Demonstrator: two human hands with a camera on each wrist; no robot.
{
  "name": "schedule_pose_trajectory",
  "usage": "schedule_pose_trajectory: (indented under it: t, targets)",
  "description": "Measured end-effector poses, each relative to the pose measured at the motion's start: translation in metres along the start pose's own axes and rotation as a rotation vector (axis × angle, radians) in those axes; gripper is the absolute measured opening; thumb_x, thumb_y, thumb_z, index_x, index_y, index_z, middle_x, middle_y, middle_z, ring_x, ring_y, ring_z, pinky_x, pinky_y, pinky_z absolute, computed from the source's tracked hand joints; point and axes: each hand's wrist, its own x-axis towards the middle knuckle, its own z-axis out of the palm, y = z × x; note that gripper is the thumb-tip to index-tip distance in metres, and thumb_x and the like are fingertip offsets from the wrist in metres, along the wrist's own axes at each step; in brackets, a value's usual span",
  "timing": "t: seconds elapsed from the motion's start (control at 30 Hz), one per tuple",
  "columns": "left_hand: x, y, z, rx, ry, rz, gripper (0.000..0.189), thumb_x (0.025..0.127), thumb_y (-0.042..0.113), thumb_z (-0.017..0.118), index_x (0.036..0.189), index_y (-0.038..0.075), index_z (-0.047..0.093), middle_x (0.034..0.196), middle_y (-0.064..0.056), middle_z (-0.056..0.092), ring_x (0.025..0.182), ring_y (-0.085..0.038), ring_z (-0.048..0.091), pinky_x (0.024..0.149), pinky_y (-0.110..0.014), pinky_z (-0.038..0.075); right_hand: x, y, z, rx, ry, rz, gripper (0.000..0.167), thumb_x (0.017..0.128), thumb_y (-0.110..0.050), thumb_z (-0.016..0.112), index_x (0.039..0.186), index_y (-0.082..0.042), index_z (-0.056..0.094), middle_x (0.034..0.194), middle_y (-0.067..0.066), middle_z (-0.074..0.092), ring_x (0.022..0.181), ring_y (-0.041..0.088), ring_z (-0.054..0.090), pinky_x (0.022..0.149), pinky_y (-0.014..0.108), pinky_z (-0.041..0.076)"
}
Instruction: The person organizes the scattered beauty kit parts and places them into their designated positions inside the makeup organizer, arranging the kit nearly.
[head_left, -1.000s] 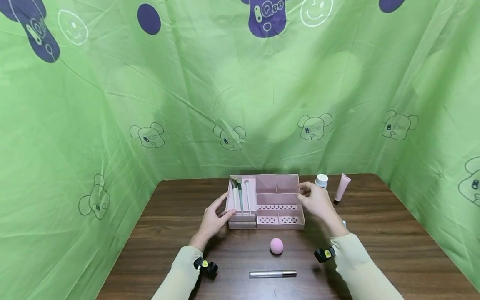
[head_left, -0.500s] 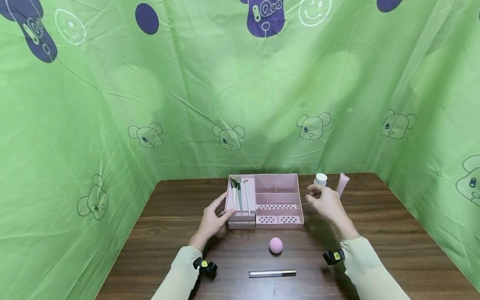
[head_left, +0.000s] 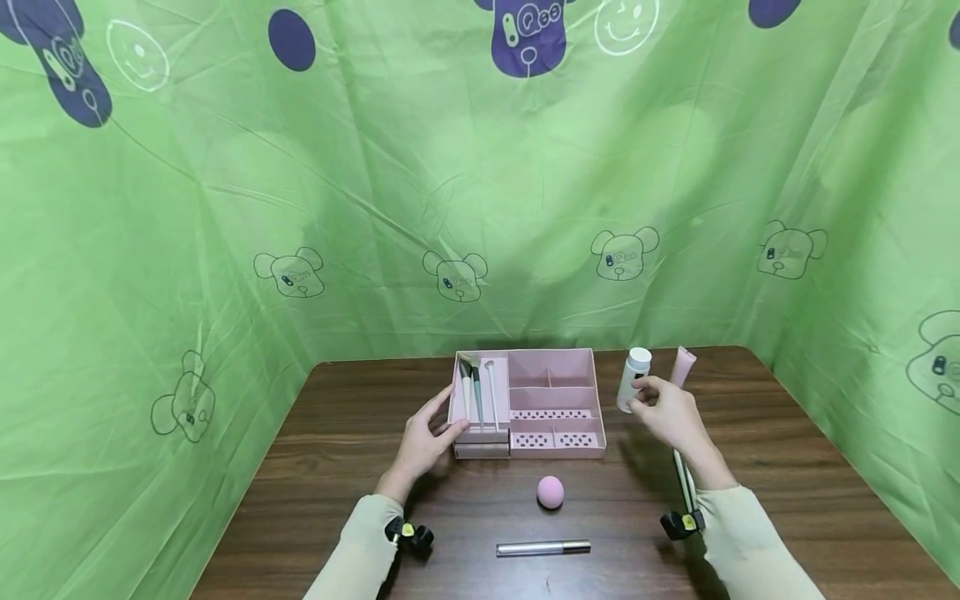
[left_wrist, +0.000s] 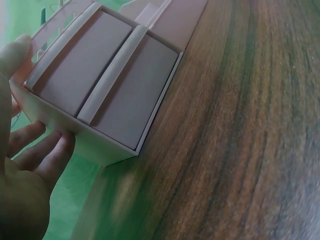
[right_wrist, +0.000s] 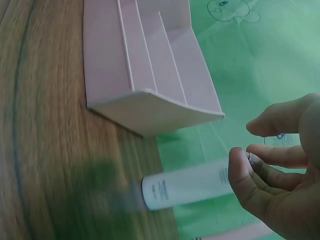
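My left hand (head_left: 422,443) holds the left front corner of a pink makeup organizer (head_left: 555,454). In the left wrist view its thumb lies at the top edge, and its fingertips press the side wall beside two drawers (left_wrist: 132,87). Several makeup brushes (head_left: 478,396) lie in the organizer's top left tray. My right hand (head_left: 667,412) is right beside an upright white bottle (head_left: 634,379), its fingers loosely bent with a gap between thumb and forefinger. In the right wrist view the fingers partly cover the bottle (right_wrist: 185,185); whether they touch it I cannot tell.
A pink tube (head_left: 683,365) stands behind the right hand. In front of the organizer sit a pink ball-shaped sponge (head_left: 551,492) and a silver pen-like tube (head_left: 543,547). Pale slender items (head_left: 682,482) show partly beneath the right wrist. Green cloth (head_left: 450,167) hangs around the wooden table (head_left: 360,408).
My right hand has moved away from the organizer's right edge to the right, over to the white bottle. My left hand has stayed on the organizer.
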Motion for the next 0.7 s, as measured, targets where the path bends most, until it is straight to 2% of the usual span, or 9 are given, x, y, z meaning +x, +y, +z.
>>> schedule_pose_trajectory:
  t: [0.13, 0.23, 0.37, 0.5, 0.7]
  targets:
    - [0.001, -0.008, 0.001, 0.015, 0.029, 0.032, 0.067, 0.086, 0.011, 0.076, 0.143, -0.003, 0.044, 0.137, -0.029, 0.052, 0.119, -0.045, 0.055, 0.095, -0.047, 0.054, -0.004, 0.008, -0.004, -0.007, 0.008, 0.005, 0.029, 0.083, -0.015, 0.068, 0.11, -0.003, 0.069, 0.087, 0.006, 0.072, 0.075, 0.015, 0.064, 0.065, 0.03, 0.049]
    - [0.003, -0.024, 0.004, 0.02, 0.038, 0.048, 0.067, 0.085, 0.012, 0.076, 0.144, 0.001, 0.045, 0.138, -0.026, 0.053, 0.12, -0.043, 0.055, 0.094, -0.043, 0.055, -0.008, 0.014, -0.008, -0.025, 0.017, 0.008, 0.026, 0.083, -0.015, 0.069, 0.106, -0.004, 0.069, 0.085, 0.006, 0.072, 0.077, 0.017, 0.066, 0.067, 0.032, 0.05]
    - [0.005, -0.043, 0.006, 0.012, 0.061, 0.038, 0.067, 0.085, 0.012, 0.077, 0.145, 0.009, 0.047, 0.139, -0.02, 0.054, 0.121, -0.038, 0.056, 0.094, -0.038, 0.055, -0.013, 0.022, -0.01, -0.04, 0.005, 0.011, 0.026, 0.085, -0.018, 0.069, 0.107, -0.004, 0.069, 0.086, 0.005, 0.072, 0.078, 0.018, 0.067, 0.068, 0.034, 0.05]
    - [0.005, -0.047, 0.005, 0.011, 0.072, 0.043, 0.066, 0.084, 0.014, 0.077, 0.144, 0.011, 0.049, 0.14, -0.019, 0.054, 0.122, -0.037, 0.056, 0.094, -0.039, 0.055, -0.016, 0.029, -0.011, -0.046, 0.008, 0.015, 0.026, 0.084, -0.017, 0.069, 0.107, -0.004, 0.069, 0.086, 0.005, 0.072, 0.077, 0.017, 0.066, 0.069, 0.036, 0.05]
    - [0.005, -0.044, 0.005, 0.005, 0.058, 0.009, 0.067, 0.084, 0.02, 0.079, 0.144, 0.016, 0.049, 0.142, -0.014, 0.053, 0.124, -0.033, 0.055, 0.096, -0.038, 0.054, -0.02, 0.037, -0.012, -0.058, 0.022, 0.027, 0.025, 0.083, -0.016, 0.069, 0.105, -0.005, 0.069, 0.085, 0.004, 0.072, 0.076, 0.014, 0.064, 0.068, 0.035, 0.049]
